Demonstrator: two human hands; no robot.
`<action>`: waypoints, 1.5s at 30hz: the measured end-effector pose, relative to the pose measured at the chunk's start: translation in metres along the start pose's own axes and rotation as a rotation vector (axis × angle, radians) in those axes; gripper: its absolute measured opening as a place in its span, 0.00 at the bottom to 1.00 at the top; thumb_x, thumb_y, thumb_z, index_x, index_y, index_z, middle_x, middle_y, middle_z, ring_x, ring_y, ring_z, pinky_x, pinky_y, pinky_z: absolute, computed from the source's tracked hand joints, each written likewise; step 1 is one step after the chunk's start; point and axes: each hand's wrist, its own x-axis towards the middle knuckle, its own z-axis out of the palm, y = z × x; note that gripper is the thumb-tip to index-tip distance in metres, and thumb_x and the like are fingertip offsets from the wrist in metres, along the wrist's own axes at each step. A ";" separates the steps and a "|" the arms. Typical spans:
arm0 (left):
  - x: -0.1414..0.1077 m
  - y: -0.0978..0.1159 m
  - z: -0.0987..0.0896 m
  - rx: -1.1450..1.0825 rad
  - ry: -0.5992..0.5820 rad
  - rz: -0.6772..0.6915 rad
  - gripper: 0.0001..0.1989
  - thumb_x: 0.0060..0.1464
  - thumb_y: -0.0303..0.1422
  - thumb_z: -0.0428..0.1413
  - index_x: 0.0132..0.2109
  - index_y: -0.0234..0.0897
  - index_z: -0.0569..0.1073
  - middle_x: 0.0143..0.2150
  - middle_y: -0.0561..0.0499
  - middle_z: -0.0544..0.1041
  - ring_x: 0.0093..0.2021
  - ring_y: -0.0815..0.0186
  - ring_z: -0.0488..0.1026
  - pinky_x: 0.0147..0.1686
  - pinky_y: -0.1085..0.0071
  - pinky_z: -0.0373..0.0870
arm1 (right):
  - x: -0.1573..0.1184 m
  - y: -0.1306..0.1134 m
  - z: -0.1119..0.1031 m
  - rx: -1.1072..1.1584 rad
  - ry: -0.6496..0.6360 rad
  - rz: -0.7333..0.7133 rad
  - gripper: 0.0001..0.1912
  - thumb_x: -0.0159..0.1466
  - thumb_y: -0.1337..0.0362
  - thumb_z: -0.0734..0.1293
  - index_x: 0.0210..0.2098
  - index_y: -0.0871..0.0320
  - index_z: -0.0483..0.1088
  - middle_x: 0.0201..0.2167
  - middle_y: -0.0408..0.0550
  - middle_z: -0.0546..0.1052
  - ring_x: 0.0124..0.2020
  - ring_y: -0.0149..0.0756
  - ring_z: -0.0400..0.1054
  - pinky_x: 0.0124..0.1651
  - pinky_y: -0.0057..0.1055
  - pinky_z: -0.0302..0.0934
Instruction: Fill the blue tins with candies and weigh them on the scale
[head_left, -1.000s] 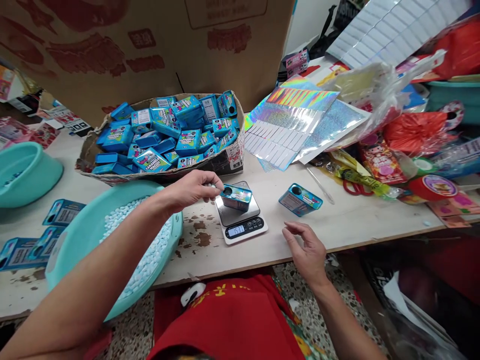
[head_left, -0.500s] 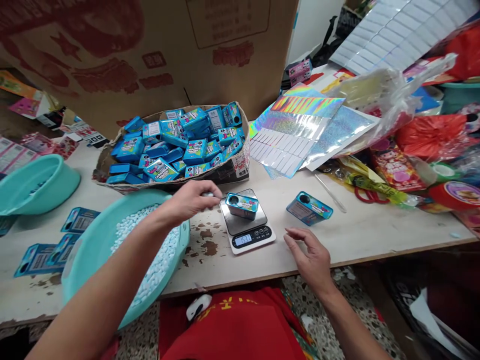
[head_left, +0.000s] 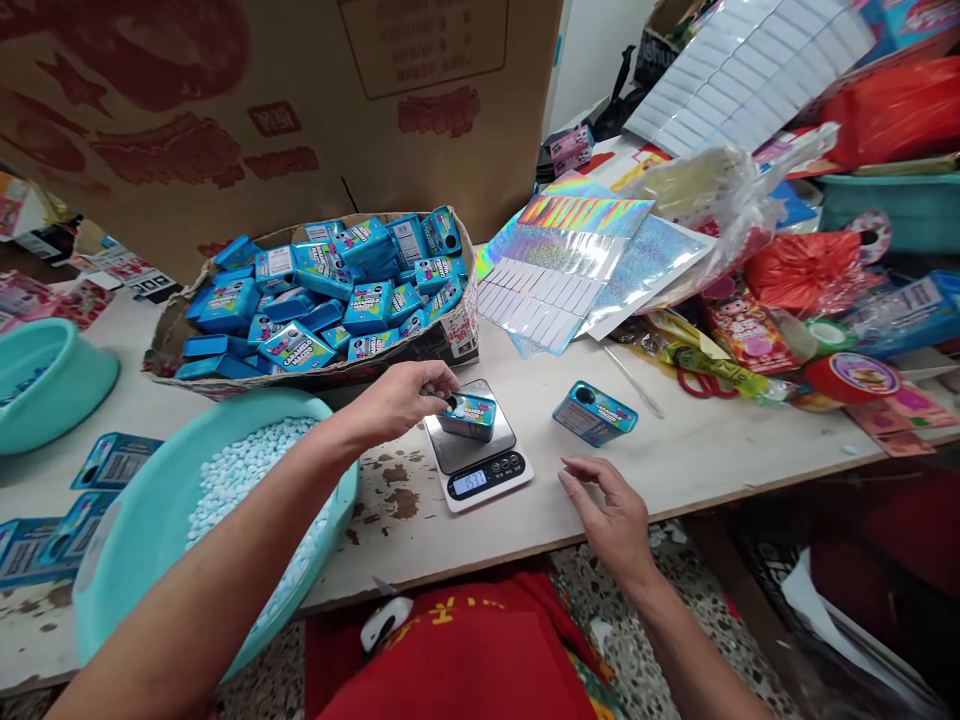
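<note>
A small blue tin (head_left: 472,415) with a round hole in its lid stands on a digital scale (head_left: 491,475), whose display is lit. My left hand (head_left: 409,400) is over the tin's hole end, fingers closed round small pale candies. My right hand (head_left: 611,510) rests near the table's front edge, its fingers apart and holding nothing. Another blue tin (head_left: 596,412) stands just beyond it. Under my left forearm is a turquoise basin (head_left: 343,500) with many pale candies (head_left: 240,470) in it.
Behind the basin, a cardboard tray (head_left: 466,340) is heaped with blue tins. A large carton (head_left: 300,110) rises at the back. Holographic sheets (head_left: 559,270), a swab-like stick (head_left: 634,380) and bagged goods (head_left: 802,270) lie to the right. More tins (head_left: 116,460) and a second basin (head_left: 82,380) are at the left.
My left hand has moved right, from beside the scale to over the tin's hole. My right hand keeps about the same pose. The whole view has shifted a little.
</note>
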 end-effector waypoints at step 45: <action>-0.007 -0.021 0.020 0.297 0.112 -0.143 0.11 0.54 0.41 0.52 0.43 0.43 0.71 0.28 0.54 0.70 0.30 0.64 0.68 0.28 0.71 0.55 | 0.008 -0.016 -0.011 -0.105 0.132 -0.189 0.07 0.62 0.66 0.67 0.41 0.55 0.72 0.37 0.46 0.75 0.39 0.34 0.71 0.46 0.34 0.65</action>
